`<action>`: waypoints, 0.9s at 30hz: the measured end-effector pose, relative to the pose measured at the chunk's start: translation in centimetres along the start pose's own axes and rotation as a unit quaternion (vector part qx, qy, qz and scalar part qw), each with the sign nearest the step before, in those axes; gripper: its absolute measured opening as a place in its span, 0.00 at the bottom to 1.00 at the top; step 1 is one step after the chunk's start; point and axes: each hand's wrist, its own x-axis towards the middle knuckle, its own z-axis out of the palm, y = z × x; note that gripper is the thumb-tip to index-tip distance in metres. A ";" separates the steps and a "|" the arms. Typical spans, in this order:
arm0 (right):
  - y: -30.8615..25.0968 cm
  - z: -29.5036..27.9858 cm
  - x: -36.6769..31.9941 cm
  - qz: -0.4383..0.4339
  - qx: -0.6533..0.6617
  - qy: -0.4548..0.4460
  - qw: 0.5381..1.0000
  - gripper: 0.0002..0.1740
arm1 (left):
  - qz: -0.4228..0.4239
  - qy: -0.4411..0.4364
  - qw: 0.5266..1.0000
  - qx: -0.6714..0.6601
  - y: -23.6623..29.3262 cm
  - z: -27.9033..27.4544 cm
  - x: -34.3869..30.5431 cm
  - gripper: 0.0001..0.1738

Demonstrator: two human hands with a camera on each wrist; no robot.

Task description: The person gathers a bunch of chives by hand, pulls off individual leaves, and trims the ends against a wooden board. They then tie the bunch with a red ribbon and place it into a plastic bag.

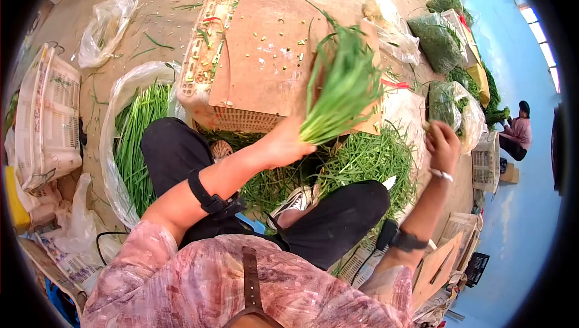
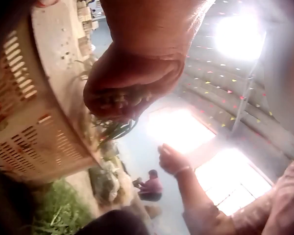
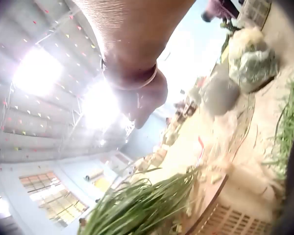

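In the head view my left hand grips a bunch of long green stalks by their pale ends, the leaves fanning up over a brown board on a crate. The left wrist view has my left hand curled round the stalk ends. My right hand is raised apart from the bunch at the right, fingers bent and thumb near the fingertips; whether something small is between them is unclear. In the right wrist view the bunch lies below my right hand.
A plastic bag of green stalks stands left of my legs. Loose greens lie under and beside the crate. Filled bags and another person are at the right. Stacked crates stand far left.
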 end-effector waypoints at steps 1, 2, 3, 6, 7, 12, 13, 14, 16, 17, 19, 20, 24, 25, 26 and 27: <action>-0.4 -2.0 -1.8 -0.013 0.050 0.044 0.998 0.13 | 0.096 -0.037 0.994 -0.026 1.8 0.3 -0.1 0.15; -0.7 -3.9 -3.5 -0.027 0.100 0.088 0.991 0.15 | 0.098 -0.038 0.994 -0.026 3.3 1.0 0.1 0.15; -0.4 -6.4 -5.1 -0.021 0.086 0.133 0.987 0.15 | 0.099 -0.070 0.992 0.016 4.8 1.9 0.4 0.13; 2.4 -14.9 -9.1 0.064 -0.196 0.244 0.947 0.15 | -0.141 -0.188 0.972 0.014 1.7 5.2 3.9 0.06; 3.4 -17.1 -11.2 0.070 -0.363 0.245 0.896 0.15 | -0.171 -0.178 0.948 0.202 2.5 5.2 3.1 0.04; -0.9 -15.5 -18.9 0.098 -0.608 0.256 0.745 0.12 | -0.241 -0.265 0.928 0.105 0.9 5.0 -1.3 0.03; -0.4 -15.1 -19.2 0.073 -0.580 0.236 0.776 0.12 | -0.261 -0.260 0.922 0.116 1.1 5.0 -1.9 0.03; 0.0 -14.4 -19.1 0.047 -0.549 0.217 0.806 0.15 | -0.280 -0.254 0.917 0.128 1.3 4.9 -2.3 0.03; -1.0 -8.9 -18.3 -0.158 -0.610 0.126 0.766 0.28 | -0.279 -0.240 0.919 0.145 1.0 4.2 -2.5 0.03; -3.3 -4.1 -18.1 -0.160 -0.519 0.057 0.838 0.37 | -0.278 -0.228 0.920 0.158 0.9 3.9 -2.4 0.03; -5.0 3.3 -17.6 -0.268 -0.397 -0.077 0.875 0.46 | -0.272 -0.234 0.906 0.225 2.1 3.4 -2.8 0.04; -6.1 7.0 -17.2 -0.323 -0.345 -0.185 0.862 0.52 | -0.266 -0.244 0.886 0.292 2.5 3.2 -3.1 0.05; -0.8 15.4 -15.2 -0.374 -0.364 -0.292 0.801 0.64 | -0.117 -0.224 0.883 0.397 -0.1 2.0 -3.3 0.16; -0.3 15.8 -14.9 -0.292 -0.369 -0.354 0.808 0.65 | -0.135 -0.248 0.860 0.425 0.3 1.3 -3.4 0.20; -0.2 15.9 -15.0 -0.295 -0.367 -0.357 0.806 0.65 | -0.137 -0.243 0.861 0.425 0.7 0.6 -3.6 0.20; -0.1 15.9 -15.4 -0.267 -0.388 -0.358 0.807 0.65 | -0.125 -0.263 0.850 0.439 1.9 -0.1 -4.1 0.20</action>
